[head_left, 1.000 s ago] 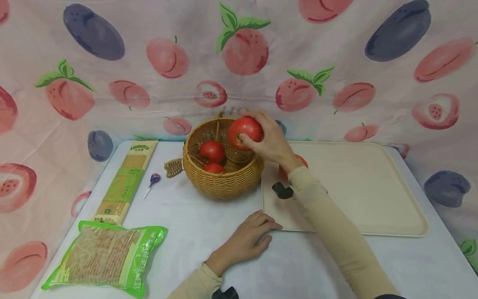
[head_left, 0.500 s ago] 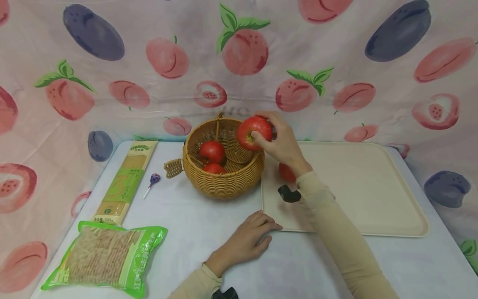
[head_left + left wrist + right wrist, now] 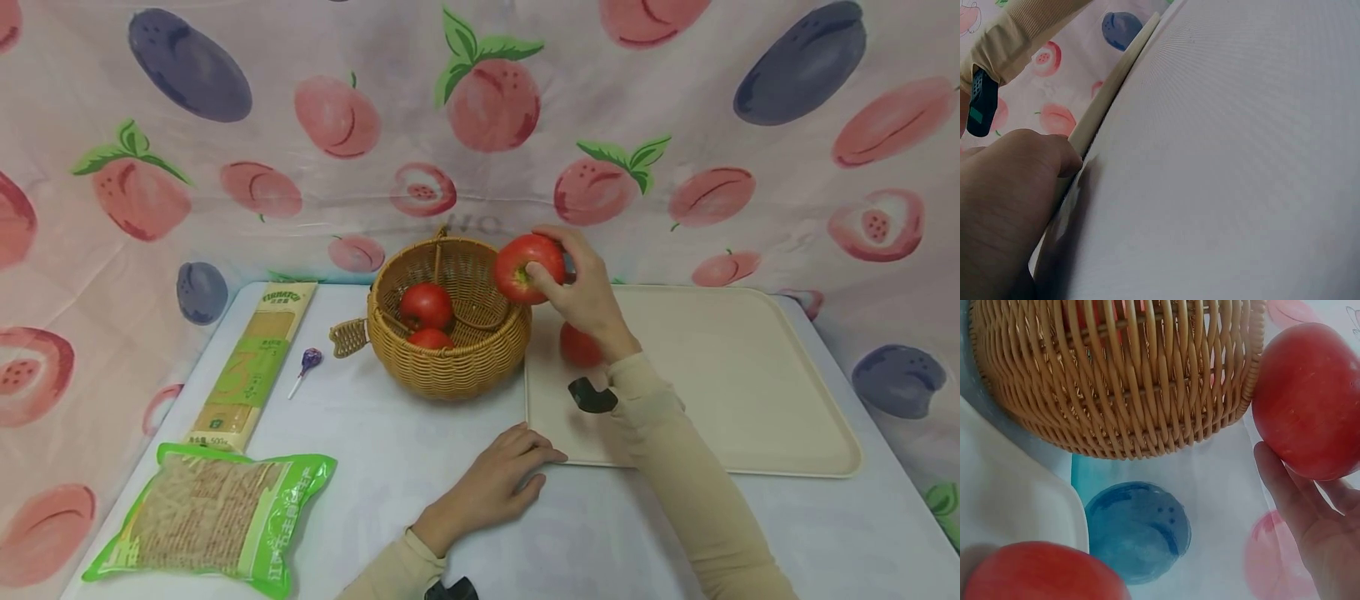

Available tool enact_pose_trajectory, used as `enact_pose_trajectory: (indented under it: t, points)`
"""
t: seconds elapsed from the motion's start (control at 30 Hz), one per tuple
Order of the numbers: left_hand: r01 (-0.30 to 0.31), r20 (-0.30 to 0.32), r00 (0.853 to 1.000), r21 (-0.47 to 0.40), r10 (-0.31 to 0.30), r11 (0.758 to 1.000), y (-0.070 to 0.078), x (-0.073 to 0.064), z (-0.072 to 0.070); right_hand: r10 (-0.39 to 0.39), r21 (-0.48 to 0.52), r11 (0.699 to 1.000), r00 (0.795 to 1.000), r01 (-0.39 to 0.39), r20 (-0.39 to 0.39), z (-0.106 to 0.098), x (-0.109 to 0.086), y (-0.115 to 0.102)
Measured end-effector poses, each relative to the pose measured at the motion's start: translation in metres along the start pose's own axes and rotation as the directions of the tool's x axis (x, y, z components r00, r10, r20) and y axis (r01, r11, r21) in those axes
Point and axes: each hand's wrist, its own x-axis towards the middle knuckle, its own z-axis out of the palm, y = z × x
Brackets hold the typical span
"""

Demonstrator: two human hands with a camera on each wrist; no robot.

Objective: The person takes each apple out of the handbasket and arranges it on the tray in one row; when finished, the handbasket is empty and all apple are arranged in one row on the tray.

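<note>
A red apple (image 3: 519, 275) is gripped in my right hand (image 3: 588, 292), thumb on its near side, held up at the right rim of the wicker basket (image 3: 450, 375). In the right wrist view the held apple (image 3: 1310, 400) is beside the basket wall (image 3: 1129, 394), with fingers under it. Two more apples lie inside the basket, one red apple (image 3: 425, 307) and a partly hidden apple (image 3: 431, 338). Another apple (image 3: 579, 346) sits on the beige tray (image 3: 720, 375), partly behind my right wrist. My left hand (image 3: 495, 479) rests at the tray's near left corner, fingers relaxed.
On the left lie a pack of noodles (image 3: 251, 367), a purple lollipop (image 3: 306, 367) and a green-edged bag (image 3: 210, 517). A fruit-patterned cloth (image 3: 510, 183) hangs behind the white table (image 3: 375, 433). The basket's fish-tail piece (image 3: 348, 337) sticks out to the left.
My right hand has carried the apple rightward, from over the basket's opening to its right rim. My left hand, the basket and the packs have stayed in place.
</note>
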Motion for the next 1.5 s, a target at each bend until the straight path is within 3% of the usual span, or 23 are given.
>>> enact_pose_trajectory:
  t: [0.5, 1.2, 1.5]
  points:
    - [0.01, 0.011, 1.0, -0.011, -0.01, 1.0, 0.002, 0.001, -0.001, 0.036, -0.05, 0.998, 0.999, -0.037, -0.023, -0.013, -0.013, 0.008]
    - [0.012, 0.007, 1.0, -0.012, -0.012, 1.0, 0.0, -0.001, 0.001, 0.153, 0.013, 0.988, 0.984, -0.153, -0.091, -0.028, -0.033, 0.037]
    - [0.015, 0.005, 1.0, -0.012, -0.015, 1.0, 0.0, 0.0, 0.002, 0.149, -0.002, 0.989, 0.977, -0.151, -0.152, -0.036, -0.044, 0.047]
